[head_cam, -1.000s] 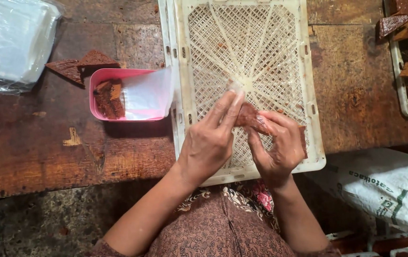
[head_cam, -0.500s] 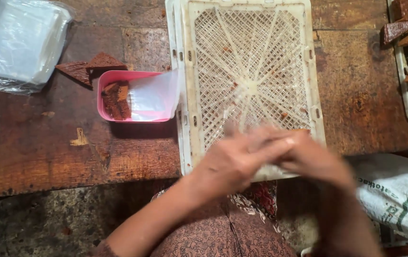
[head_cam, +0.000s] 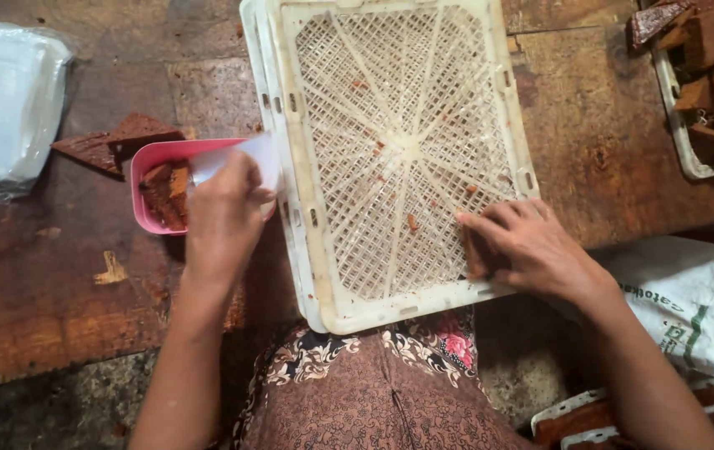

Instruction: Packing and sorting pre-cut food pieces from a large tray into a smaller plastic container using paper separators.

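Wooden table (head_cam: 57,283), crumb-flecked white lattice tray (head_cam: 399,150)

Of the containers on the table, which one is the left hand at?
The pink tub, left of the white mesh crate. The left hand rests over it. It holds brown pieces, unlike the far-right tray, which sits away from both hands.

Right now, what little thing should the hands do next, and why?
Probably the left hand should draw one clear wrapper out of the pink tub and bring it over to the white mesh tray. The fingers are already on the wrappers there, while the right hand rests on a brown piece at the tray's near edge that looks bare, though the fingers hide most of it.
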